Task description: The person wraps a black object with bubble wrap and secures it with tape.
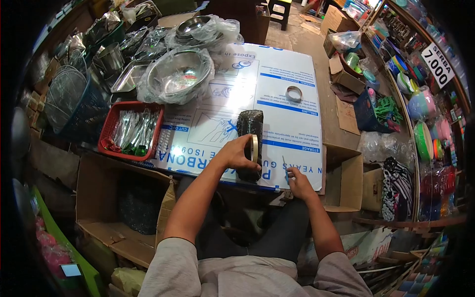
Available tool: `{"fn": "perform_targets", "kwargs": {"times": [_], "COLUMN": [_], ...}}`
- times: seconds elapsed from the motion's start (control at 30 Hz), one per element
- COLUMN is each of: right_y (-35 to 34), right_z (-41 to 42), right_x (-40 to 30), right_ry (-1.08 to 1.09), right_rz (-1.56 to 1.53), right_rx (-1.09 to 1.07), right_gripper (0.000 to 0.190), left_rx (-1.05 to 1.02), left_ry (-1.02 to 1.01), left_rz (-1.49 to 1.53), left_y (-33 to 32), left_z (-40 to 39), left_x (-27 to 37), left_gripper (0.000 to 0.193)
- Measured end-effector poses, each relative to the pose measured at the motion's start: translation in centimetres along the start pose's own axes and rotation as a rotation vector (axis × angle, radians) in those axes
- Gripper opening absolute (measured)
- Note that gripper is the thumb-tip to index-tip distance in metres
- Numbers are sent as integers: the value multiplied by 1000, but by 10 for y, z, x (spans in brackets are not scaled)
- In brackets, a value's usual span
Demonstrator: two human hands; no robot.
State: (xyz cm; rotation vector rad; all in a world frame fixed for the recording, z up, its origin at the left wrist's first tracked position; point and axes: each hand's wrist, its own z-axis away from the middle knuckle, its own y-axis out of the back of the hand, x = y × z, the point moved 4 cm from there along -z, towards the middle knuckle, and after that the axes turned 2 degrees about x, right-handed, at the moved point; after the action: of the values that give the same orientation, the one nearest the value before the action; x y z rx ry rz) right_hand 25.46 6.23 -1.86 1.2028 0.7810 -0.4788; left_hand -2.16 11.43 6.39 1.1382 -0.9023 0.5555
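My left hand (239, 153) grips a roll of tape (254, 148), held on edge over a long parcel in shiny black wrapping (250, 124). The parcel lies lengthwise near the front edge of a table covered by a white printed sheet (207, 139). To the right of it, my right hand (298, 182) holds a thin tool with a blue handle, perhaps a cutter or scissors (285, 165), pointing away from me. Another roll of tape (294, 94) lies farther back on the sheet.
At the left stand a red plastic basket of wrapped cutlery (160, 128), a bagged steel basin (178, 76) and a blue basket with wire strainers (79, 107). Open cardboard boxes flank the table, left (87, 196) and right (350, 182). Shelves of plastic goods line the right side.
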Motion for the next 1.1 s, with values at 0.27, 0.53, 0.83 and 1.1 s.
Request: {"fn": "perform_targets", "kwargs": {"times": [0.27,0.53,0.83,1.1], "right_y": [23,30,27,31], "right_z": [-6,-37,-52,-51], "right_x": [-40,-87,-100,-100], "right_ry": [-86,16,48,86], "right_rz": [-97,150,227,278], "right_rx": [-468,-518,-583,-565], "right_gripper": [50,45,37,40], "left_rx": [27,58,-16,14], "left_ry": [-48,-45,25,41], "left_rz": [33,6,-2,116], "left_y": [-2,-2,-2,-6], "left_z": [1,2,1,-4], "left_x": [-3,1,-1,-5], "left_gripper": [84,82,84,87]}}
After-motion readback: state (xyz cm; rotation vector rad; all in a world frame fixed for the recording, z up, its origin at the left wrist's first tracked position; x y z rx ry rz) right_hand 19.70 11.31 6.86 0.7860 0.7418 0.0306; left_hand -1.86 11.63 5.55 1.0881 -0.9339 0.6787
